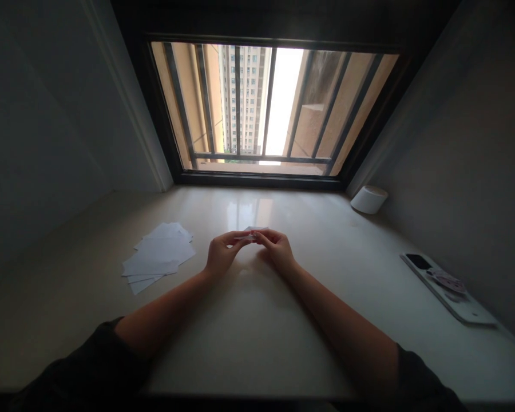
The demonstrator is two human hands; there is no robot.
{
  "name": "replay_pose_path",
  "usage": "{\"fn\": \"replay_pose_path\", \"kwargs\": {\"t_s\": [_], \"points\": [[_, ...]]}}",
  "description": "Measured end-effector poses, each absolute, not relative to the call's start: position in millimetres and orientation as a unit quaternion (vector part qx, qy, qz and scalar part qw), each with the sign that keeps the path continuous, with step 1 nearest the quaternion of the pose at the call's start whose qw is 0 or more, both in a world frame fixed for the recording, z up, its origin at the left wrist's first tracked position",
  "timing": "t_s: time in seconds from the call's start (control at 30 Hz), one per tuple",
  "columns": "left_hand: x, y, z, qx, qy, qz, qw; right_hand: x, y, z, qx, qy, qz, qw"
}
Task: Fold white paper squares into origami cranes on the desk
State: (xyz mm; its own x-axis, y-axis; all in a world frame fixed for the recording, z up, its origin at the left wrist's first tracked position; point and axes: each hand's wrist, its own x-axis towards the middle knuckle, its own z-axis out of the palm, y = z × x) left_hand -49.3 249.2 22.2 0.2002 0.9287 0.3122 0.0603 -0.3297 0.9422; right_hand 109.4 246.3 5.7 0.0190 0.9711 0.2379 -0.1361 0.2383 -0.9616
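Head view: my left hand and right hand both pinched 1 small folded white paper between them, over the pale countertop. Loose white paper sheets lay left of my hands; a white phone lay well right.

I can't read any words or numbers here. The little paper between my left hand and my right hand shows none, and neither do the white sheets. The small printed piece is too tiny to read.
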Motion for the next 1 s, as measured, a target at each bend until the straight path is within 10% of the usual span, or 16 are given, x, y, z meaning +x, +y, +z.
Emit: {"fn": "replay_pose_path", "kwargs": {"t_s": [1.0], "points": [[-52.2,255.8,21.9,0.542,0.383,0.52,0.537,111.5,243.7,7.4,-0.442,-0.49,0.338,0.67]]}}
